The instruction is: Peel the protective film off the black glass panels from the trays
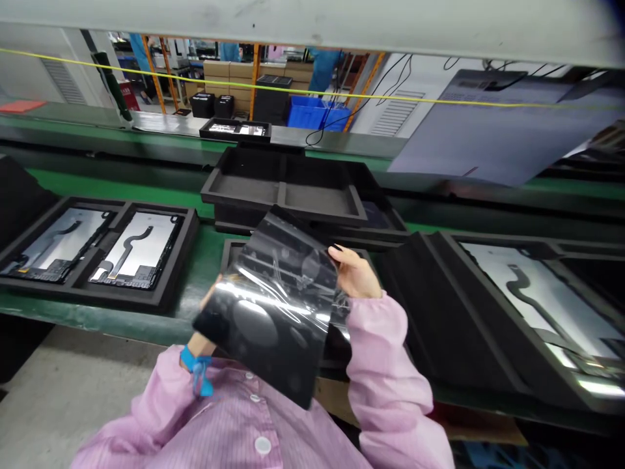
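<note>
Near the torso point(234, 410), the right hand point(359, 272) clamps its fingers on the edge of a glossy dark panel point(273, 312); the left hand point(209, 297), mostly hidden behind it, has finger closure I cannot tell. Beyond, on the worktop point(201, 264), a black tray point(178, 267) holds two silver-backed units point(141, 247), one per compartment.

the green bench point(195, 290) carries black foam trays point(176, 262), some stacked.

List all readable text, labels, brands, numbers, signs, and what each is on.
No text is readable anywhere.
Dark panel in the hands: glare and reflections, no legible lettering.
Panels in the left tray: any fine print is too small to read.
Hanging sheet: nothing legible.
Red item in the background: any marking too small and blurred.
</note>
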Demonstrator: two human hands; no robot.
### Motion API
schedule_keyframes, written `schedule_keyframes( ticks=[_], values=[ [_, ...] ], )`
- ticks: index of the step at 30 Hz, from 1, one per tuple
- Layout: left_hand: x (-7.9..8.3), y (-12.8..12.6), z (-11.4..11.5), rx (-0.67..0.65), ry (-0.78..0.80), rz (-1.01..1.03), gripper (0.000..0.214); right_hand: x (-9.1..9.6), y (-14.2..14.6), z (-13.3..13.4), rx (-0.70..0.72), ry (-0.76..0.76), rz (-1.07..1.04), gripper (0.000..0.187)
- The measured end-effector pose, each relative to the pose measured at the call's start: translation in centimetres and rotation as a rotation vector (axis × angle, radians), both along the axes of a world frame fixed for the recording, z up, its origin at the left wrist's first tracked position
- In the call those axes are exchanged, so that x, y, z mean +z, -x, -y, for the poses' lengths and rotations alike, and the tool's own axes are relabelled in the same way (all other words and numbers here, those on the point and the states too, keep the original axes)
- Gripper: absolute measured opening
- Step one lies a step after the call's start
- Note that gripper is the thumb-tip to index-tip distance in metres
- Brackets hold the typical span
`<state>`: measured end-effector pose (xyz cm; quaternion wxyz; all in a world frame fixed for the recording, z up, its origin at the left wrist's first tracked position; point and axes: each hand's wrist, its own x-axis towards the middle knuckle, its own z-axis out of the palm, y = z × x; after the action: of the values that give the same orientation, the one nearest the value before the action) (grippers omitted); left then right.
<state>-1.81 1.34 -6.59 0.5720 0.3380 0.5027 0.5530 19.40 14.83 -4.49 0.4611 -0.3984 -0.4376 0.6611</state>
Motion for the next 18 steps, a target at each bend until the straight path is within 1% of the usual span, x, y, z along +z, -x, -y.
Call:
schedule_keyframes(
  ticks=[1,2,4,6,8,9,10,11,12,13,14,15,16,17,18],
  values=[
    [0.5,0.2,0.0,-0.038,0.01,0.03,0.059,0.5,-0.4,-0.2,0.022,-0.016,0.064,0.032],
    [0.9,0.2,0.1,-0.074,0.026,0.071,0.064,1.0,-0.7,-0.4,0.043,-0.036,0.13,0.034],
    [1.8,-0.4,0.8,-0.134,0.044,0.123,0.06,1.6,-0.5,-0.6,0.059,-0.096,0.268,0.038],
    [2.3,-1.4,1.7,-0.142,0.04,0.168,0.056,2.0,0.0,-0.5,0.004,-0.184,0.398,0.038],
    [2.8,-2.2,2.4,-0.123,0.025,0.205,0.053,2.1,0.6,0.1,-0.11,-0.273,0.508,0.032],
    [3.0,-2.4,2.6,-0.118,0.017,0.212,0.051,2.1,0.8,0.6,-0.181,-0.355,0.587,0.029],
    [3.1,-2.4,2.8,-0.118,0.012,0.211,0.051,2.2,0.9,1.2,-0.25,-0.476,0.678,0.027],
    [3.3,-2.4,2.8,-0.117,0.01,0.206,0.052,2.2,0.8,1.9,-0.296,-0.634,0.768,0.025],
    [3.5,-2.2,2.9,-0.11,0.01,0.202,0.054,2.2,0.7,2.7,-0.307,-0.814,0.834,0.025],
    [3.7,-2.0,2.9,-0.1,0.012,0.201,0.057,2.1,0.3,3.4,-0.267,-0.992,0.855,0.025],
    [3.8,-1.8,2.9,-0.089,0.017,0.204,0.061,2.0,-0.1,4.1,-0.18,-1.131,0.813,0.026],
    [4.0,-1.7,3.0,-0.087,0.024,0.214,0.067,1.8,-0.7,4.7,-0.071,-1.207,0.708,0.025],
    [4.2,-1.5,3.1,-0.093,0.028,0.228,0.075,1.4,-1.3,5.1,0.031,-1.234,0.572,0.026],
    [4.4,-1.4,3.2,-0.098,0.031,0.238,0.083,1.0,-2.0,5.3,0.1,-1.221,0.428,0.026],
    [4.5,-1.3,3.3,-0.1,0.027,0.241,0.091,0.6,-2.6,5.5,0.131,-1.181,0.295,0.027]
  ],
)
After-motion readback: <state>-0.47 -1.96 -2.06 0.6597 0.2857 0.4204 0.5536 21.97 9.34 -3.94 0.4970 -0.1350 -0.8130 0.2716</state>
